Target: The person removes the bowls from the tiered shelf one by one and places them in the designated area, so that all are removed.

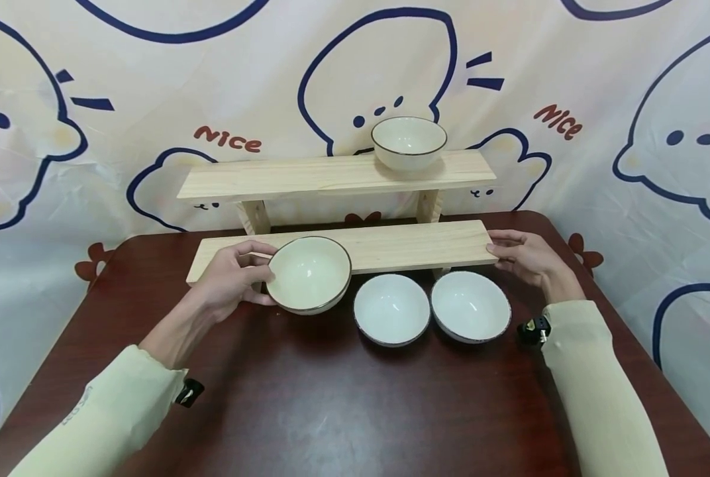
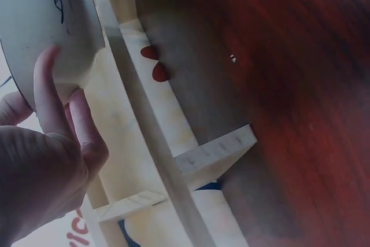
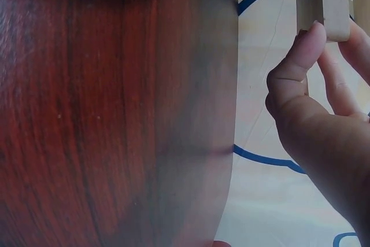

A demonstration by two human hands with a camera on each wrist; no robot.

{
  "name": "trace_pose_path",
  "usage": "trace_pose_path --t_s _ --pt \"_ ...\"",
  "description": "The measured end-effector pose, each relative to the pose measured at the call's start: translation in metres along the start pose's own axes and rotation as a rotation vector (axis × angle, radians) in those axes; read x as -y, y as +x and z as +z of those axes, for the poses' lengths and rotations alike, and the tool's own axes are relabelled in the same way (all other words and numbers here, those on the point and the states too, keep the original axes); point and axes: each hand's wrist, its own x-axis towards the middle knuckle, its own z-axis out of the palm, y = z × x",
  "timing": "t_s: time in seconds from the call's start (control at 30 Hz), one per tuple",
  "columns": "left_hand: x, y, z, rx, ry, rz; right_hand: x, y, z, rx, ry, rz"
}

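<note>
My left hand (image 1: 236, 275) grips a cream bowl (image 1: 309, 275) with a dark rim by its left side, in front of the lower board (image 1: 414, 246) of a wooden shelf. From the left wrist view, the fingers of the left hand (image 2: 52, 154) lie against the outside of the bowl (image 2: 63, 33), which bears a dark drawing. My right hand (image 1: 528, 258) holds the right end of the lower board, thumb and fingers pinching it, as the right wrist view of the hand (image 3: 324, 102) and board end (image 3: 324, 4) also shows.
Another cream bowl (image 1: 408, 142) stands on the upper board (image 1: 271, 177), right of its middle. Two white bowls (image 1: 393, 310) (image 1: 471, 307) sit side by side on the dark table (image 1: 355, 411), before the shelf. A patterned cloth (image 1: 170, 93) hangs behind.
</note>
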Motion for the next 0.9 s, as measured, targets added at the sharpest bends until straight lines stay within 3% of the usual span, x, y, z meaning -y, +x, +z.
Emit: trace_pose_path --t_s 0.3,0.67,0.9 --pt "0.016 -0.001 0.003 0.013 0.000 -0.026 0.000 0.000 0.000 0.005 -0.010 0.005" --pt "0.026 -0.006 0.003 0.036 0.036 -0.056 0.001 0.000 0.001 0.002 -0.015 0.009" --pt "0.038 -0.006 0.002 0.043 0.027 -0.051 0.001 0.000 0.001 -0.003 -0.012 0.009"
